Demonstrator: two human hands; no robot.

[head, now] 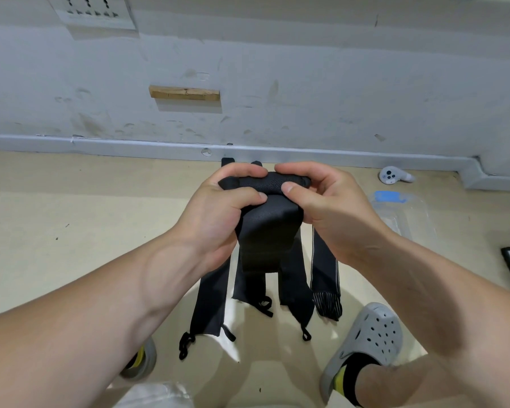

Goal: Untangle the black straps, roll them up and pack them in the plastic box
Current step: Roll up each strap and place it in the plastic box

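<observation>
Above the beige floor [71, 231] we pinch a half-rolled black strap [265, 222] in our left hand [218, 213] and right hand [330, 207], and slackening either thumb could let the roll unwind.

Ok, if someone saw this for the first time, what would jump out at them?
Dead centre, the left hand and right hand grip a black strap whose top end is rolled while the rest hangs down. Below them more straps lie side by side on the floor, and a clear plastic box sits to the right.
</observation>
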